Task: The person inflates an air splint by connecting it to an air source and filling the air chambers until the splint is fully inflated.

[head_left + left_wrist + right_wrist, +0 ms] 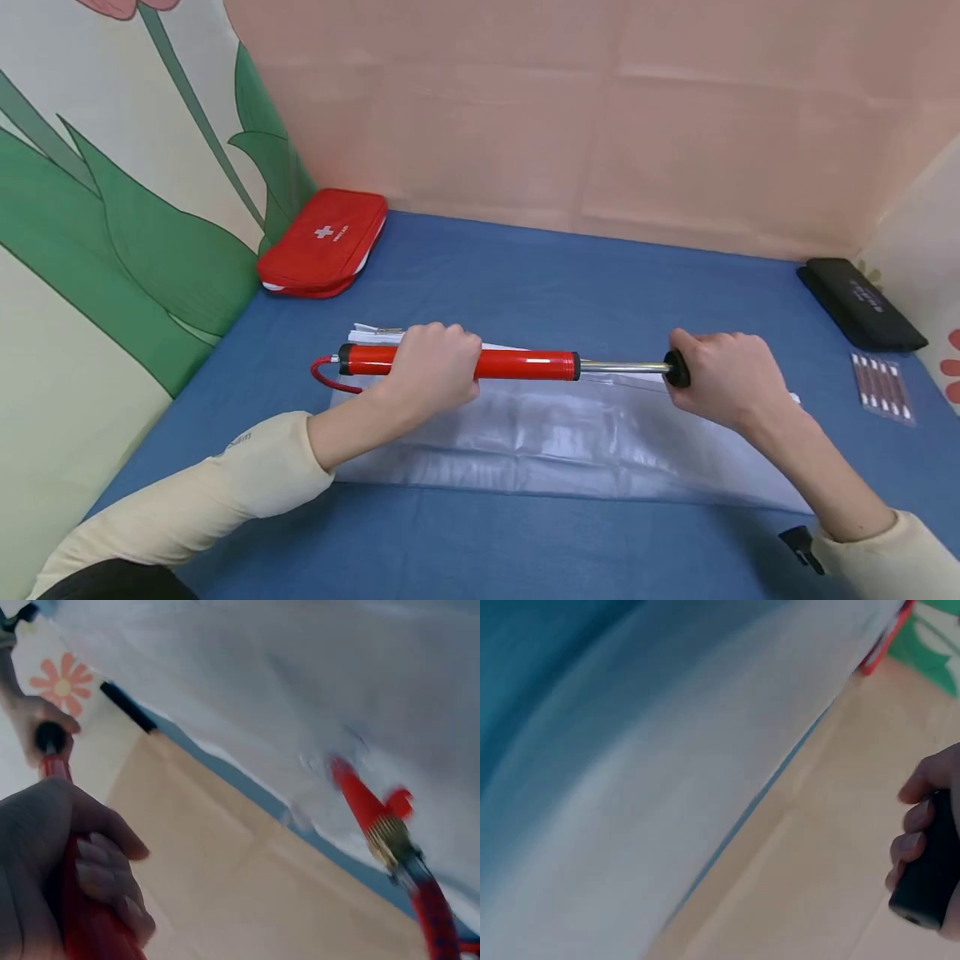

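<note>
A red hand pump (528,365) lies level across the head view, its metal rod (624,367) drawn out to the right. My left hand (435,367) grips the red barrel, fingers curled round it. At the other end my right hand (727,379) holds the black handle (928,862). A red hose (328,383) loops from the barrel's left end. In the left wrist view the hose's red nozzle (364,802) with a brass collar points at a pale plastic inflatable (555,442), its tip at a clear spot there; whether it is inserted I cannot tell.
A red first aid pouch (326,242) sits at the back left of the blue-covered table (525,542). Toward the right edge are a black case (862,304) and a small clear pack of swabs (883,387). A peach-coloured panel (585,125) stands along the back.
</note>
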{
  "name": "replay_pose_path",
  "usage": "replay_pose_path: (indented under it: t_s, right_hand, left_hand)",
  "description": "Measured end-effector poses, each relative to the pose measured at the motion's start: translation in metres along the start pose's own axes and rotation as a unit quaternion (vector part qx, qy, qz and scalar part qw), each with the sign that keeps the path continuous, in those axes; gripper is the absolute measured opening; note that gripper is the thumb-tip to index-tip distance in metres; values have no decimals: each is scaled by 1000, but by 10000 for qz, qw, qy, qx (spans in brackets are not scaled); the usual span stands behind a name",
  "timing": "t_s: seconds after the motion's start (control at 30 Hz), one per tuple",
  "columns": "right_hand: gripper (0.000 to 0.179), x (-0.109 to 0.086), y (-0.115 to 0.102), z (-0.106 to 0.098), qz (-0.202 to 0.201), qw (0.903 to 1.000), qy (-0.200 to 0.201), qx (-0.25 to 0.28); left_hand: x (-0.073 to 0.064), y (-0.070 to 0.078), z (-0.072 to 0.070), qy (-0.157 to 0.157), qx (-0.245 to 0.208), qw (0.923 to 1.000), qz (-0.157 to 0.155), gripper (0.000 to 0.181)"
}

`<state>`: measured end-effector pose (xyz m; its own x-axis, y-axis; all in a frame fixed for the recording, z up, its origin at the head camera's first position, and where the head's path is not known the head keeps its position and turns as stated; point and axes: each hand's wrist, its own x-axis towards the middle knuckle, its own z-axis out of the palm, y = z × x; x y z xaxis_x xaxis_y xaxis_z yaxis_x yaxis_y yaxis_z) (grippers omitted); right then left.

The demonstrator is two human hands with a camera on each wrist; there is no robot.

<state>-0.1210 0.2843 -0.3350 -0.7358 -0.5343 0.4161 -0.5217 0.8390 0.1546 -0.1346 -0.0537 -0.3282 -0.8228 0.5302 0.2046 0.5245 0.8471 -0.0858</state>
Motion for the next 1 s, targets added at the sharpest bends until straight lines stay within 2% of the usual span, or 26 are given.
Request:
replay_pose_path:
  t_s: [0.2,0.4,0.53,0.67,0.73,0.83,1.0]
  right_hand:
    - [22,8,-26,4,251,9980,-572,128]
    - [22,21,-47,5,143,9970,-721,252]
    - [22,30,-64,9,91,9966,-770,271]
    - [25,32,-73,11,18,9970,-731,256]
    - [25,31,-70,12,-14,9973,-669,303]
    - [24,25,-52,15,-108,9976,-515,459]
    - [23,4,-2,20,90,9977,-438,504]
  left_hand:
    - [15,17,5,-21,137,9999,50,22]
    - [17,34,5,-2,70,10000,63,17]
    - [16,41,5,17,35,10000,48,24]
    - [14,43,6,-37,57,9997,217,25]
    - [13,40,5,-84,31,9995,314,23]
    - [12,32,5,-186,-36,9991,392,20]
    - [10,9,8,-370,7,9993,106,26]
